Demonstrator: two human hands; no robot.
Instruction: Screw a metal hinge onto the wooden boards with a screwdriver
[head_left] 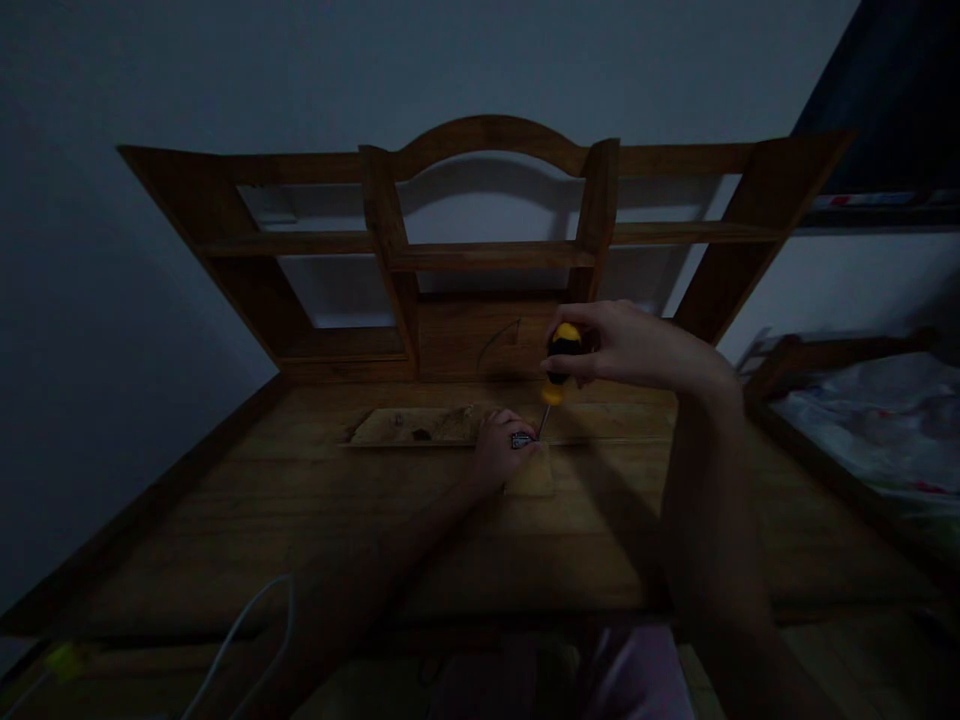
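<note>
My right hand point(611, 345) is closed round the yellow and black handle of a screwdriver point(564, 350), held nearly upright with its shaft pointing down. The shaft's tip meets, or comes very close to, a small dark and silvery piece point(522, 440) whose kind I cannot make out. Low on the desk, my left hand point(501, 445) has its fingers closed about that piece. Just beneath it lies a small flat pale square point(531, 475), perhaps wood. To the left of the hand stretches a rough, light-brown strip of board point(416, 426) with dark marks.
The wooden desk point(300, 520) carries a shelf unit point(491, 258) along its back edge, against the wall. A thin dark wire point(496, 338) shows before the back panel. At lower left hangs a white cable point(247, 610). Plastic-covered items point(877, 410) lie at the right.
</note>
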